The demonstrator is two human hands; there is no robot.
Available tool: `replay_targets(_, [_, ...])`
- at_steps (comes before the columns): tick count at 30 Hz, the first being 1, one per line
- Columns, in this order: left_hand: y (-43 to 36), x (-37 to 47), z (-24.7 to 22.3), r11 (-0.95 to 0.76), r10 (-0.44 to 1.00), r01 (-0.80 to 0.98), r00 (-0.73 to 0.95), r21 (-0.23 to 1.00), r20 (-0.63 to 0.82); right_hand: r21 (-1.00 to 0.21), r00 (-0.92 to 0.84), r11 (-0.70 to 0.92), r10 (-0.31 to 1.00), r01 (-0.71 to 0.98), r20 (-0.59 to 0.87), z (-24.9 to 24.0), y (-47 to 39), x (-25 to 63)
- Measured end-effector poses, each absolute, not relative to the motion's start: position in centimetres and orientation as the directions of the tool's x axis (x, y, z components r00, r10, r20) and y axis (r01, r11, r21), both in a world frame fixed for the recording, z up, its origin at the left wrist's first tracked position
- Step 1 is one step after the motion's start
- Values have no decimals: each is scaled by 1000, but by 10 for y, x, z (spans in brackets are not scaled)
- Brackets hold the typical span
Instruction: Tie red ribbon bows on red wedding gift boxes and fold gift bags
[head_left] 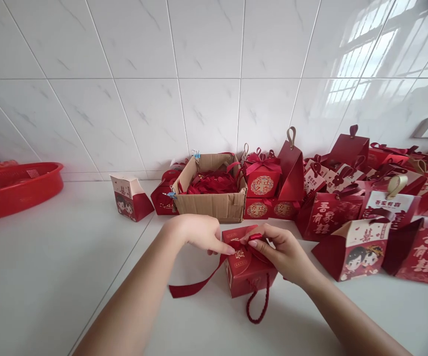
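Observation:
A red gift box with gold print on its lid lies on the countertop in front of me, a twisted cord handle hanging from its near side. Over its top my right hand pinches a loop of dark red satin ribbon between thumb and fingers. My left hand is at the lid's left side, its index finger against the ribbon and the other fingers curled in. From there the ribbon's long tail trails left onto the counter. The fingers partly hide where the ribbon crosses.
Behind the box stands a cardboard carton full of red ribbons. Finished-looking red boxes with bows are stacked beside it. Many decorated gift boxes crowd the right. One small box and a red plastic basket stand left.

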State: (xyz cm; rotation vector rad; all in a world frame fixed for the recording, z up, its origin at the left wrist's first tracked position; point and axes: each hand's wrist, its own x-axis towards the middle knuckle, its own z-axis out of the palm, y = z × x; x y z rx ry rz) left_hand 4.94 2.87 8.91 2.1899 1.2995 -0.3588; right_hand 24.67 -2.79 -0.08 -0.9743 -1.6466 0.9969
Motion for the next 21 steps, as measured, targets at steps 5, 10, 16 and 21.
replay_targets(5, [45, 49, 80, -380, 615, 770, 625, 513, -481, -956, -239, 282, 937, 80, 256, 3, -31, 248])
replay_targets(10, [46, 43, 87, -394, 583, 689, 699, 608, -415, -980, -187, 197, 964, 13, 191, 5, -34, 247])
replay_targets(16, [19, 52, 108, -202, 477, 439, 825, 875, -304, -977, -15, 135, 991, 164, 135, 10, -38, 239])
replay_targets(21, [2, 71, 108, -124, 612, 192, 787, 973, -78, -876, -41, 324, 943, 357, 332, 7, -37, 235])
